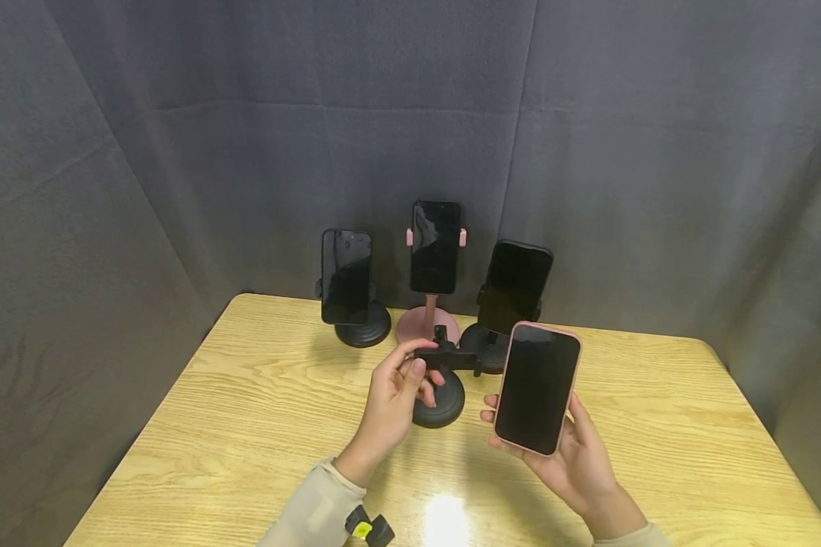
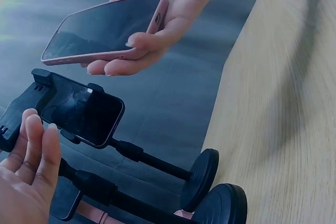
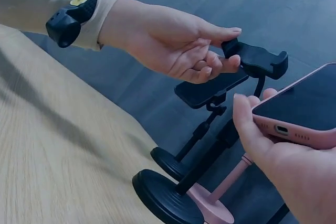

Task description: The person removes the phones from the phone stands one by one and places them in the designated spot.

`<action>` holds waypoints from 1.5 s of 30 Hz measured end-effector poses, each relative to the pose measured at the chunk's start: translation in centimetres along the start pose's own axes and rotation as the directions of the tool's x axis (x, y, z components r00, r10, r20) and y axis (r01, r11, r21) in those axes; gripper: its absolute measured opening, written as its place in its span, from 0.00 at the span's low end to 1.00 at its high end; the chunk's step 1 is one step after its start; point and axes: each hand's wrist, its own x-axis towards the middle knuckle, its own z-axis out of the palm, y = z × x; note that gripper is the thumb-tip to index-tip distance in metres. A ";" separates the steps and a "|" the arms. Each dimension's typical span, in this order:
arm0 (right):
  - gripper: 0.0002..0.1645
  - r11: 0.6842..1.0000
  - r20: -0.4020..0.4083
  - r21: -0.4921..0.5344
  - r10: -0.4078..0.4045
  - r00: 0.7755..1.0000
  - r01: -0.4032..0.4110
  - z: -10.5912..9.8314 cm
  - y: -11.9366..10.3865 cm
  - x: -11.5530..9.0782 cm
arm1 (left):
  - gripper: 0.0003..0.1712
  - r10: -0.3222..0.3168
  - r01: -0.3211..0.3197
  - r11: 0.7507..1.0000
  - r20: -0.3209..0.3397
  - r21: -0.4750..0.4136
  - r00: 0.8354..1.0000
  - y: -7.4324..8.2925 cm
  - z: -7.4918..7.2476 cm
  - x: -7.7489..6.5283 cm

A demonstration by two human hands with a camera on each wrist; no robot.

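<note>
Pink-cased phone [image 1: 539,389] gripped in right hand [image 1: 578,465], left hand [image 1: 395,387] pinching black holder [image 1: 456,359]; rear stands [image 1: 364,334] clasp phones [image 1: 435,247]

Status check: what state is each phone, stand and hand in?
Left hand: pinching the clamp of the front stand
Front stand: holding no phone
Right hand: holding the pink-cased phone
Pink-cased phone: screen dark
Left phone: screen dark, mounted on left stand
Middle phone: screen dark, mounted on pink stand
Right phone: screen dark, mounted on right stand

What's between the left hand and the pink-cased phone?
The empty black phone holder, which the left hand pinches, as the head view shows.
</note>
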 end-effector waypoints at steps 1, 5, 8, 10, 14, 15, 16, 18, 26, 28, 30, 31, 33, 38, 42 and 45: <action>0.46 1.000 -0.002 0.014 -0.001 1.000 0.001 0.0 0.0 0.0 | 0.21 -0.002 0.002 1.000 -0.001 -0.001 1.000 0.0 0.0 0.0; 0.46 0.999 0.001 0.041 -0.014 1.000 0.014 0.1 -0.1 0.0 | 0.20 0.000 0.000 1.000 -0.001 0.003 1.000 0.1 0.0 0.0; 0.46 0.998 0.000 0.053 -0.022 1.000 0.022 0.3 -0.1 0.0 | 0.21 0.002 -0.002 1.000 0.001 0.011 1.000 0.2 0.0 0.0; 0.45 0.998 -0.010 0.051 -0.027 1.000 0.027 0.3 -0.1 0.0 | 0.21 -0.002 0.002 1.000 0.003 0.013 1.000 0.2 0.0 0.0; 0.44 0.998 -0.027 0.043 -0.038 0.999 0.039 0.4 -0.2 0.0 | 0.20 -0.024 0.024 1.000 0.003 0.020 1.000 0.4 -0.1 -0.1; 0.44 0.998 -0.028 0.043 -0.040 0.999 0.041 0.5 -0.2 0.0 | 0.20 -0.032 0.031 0.999 0.004 0.017 0.999 0.5 -0.1 -0.1; 0.44 0.998 -0.027 0.043 -0.041 0.999 0.042 0.5 -0.3 0.0 | 0.20 -0.039 0.038 0.999 0.005 0.017 0.999 0.5 -0.1 -0.1; 0.44 0.998 -0.030 0.046 -0.043 0.999 0.044 0.6 -0.3 0.0 | 0.20 -0.052 0.052 0.999 0.009 0.005 0.999 0.7 -0.1 -0.1; 0.44 0.999 -0.042 0.028 -0.042 0.998 0.043 0.4 -0.4 -0.2 | 0.20 -0.073 0.072 0.996 -0.016 -0.050 0.997 0.8 0.0 -0.2; 0.45 0.999 -0.044 0.030 -0.039 0.998 0.040 0.4 -0.4 -0.3 | 0.20 -0.065 0.063 0.997 -0.037 -0.054 0.997 0.7 0.0 -0.2; 0.45 0.999 -0.052 0.028 -0.036 0.998 0.037 0.4 -0.3 -0.3 | 0.20 -0.050 0.046 0.997 -0.058 -0.062 0.997 0.7 0.0 -0.1; 0.44 0.999 -0.058 0.028 -0.034 0.998 0.036 0.4 -0.3 -0.4 | 0.20 -0.040 0.035 0.997 -0.068 -0.069 0.997 0.7 0.0 0.0; 0.44 0.999 -0.066 0.028 -0.033 0.997 0.035 0.4 -0.4 -0.5 | 0.20 -0.023 0.015 0.996 -0.085 -0.088 0.996 0.8 -0.1 0.1; 0.42 0.999 -0.085 0.036 -0.021 0.996 0.025 0.4 -0.6 -0.7 | 0.21 0.004 -0.017 0.994 -0.122 -0.108 0.993 1.1 -0.4 0.3; 0.41 0.999 -0.096 0.041 -0.005 0.995 0.009 0.4 -0.8 -0.9 | 0.21 0.018 -0.031 0.996 -0.145 -0.087 0.989 1.4 -0.7 0.3; 0.41 0.999 -0.099 0.029 -0.011 0.995 0.014 0.4 -1.0 -1.0 | 0.20 0.029 -0.042 0.996 -0.163 -0.076 0.986 1.6 -0.9 0.2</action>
